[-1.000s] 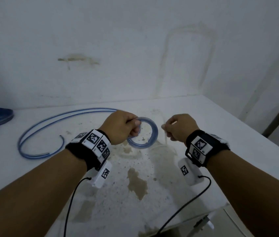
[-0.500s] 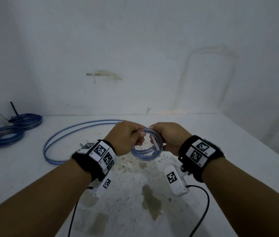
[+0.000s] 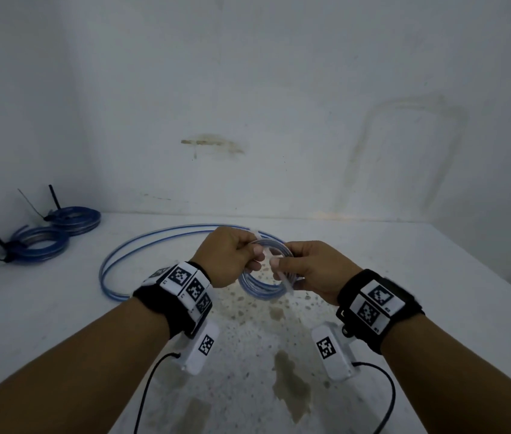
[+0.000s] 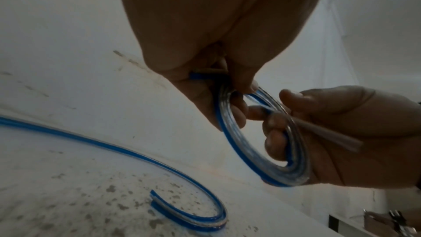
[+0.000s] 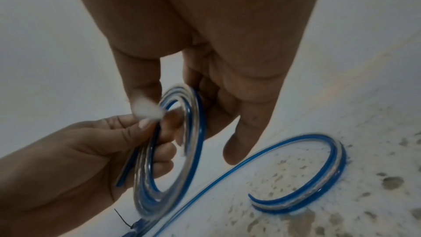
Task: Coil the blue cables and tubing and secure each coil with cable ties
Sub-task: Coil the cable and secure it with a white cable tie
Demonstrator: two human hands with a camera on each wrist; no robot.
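The right hand (image 3: 309, 270), which a second ago was held apart from the coil (image 3: 263, 286) pinching something small, has closed in and now grips the coil's right side, with a pale cable tie (image 4: 328, 133) running across the tubing under its thumb. This suggests the winding is finished and the tying has begun, though whether the tie's tail is threaded through its head cannot be told. The left hand (image 3: 230, 256) curls round the coil's upper left, thumb and fingers pinching the loops together, and a white bit of the tie pokes out above its knuckles. Both wrists are raised, so the coil hangs between the hands above the stained table (image 3: 435, 292). Behind it a loose length of blue tubing (image 3: 154, 242) lies uncoiled, and two tied coils (image 3: 57, 233) rest at the far left.
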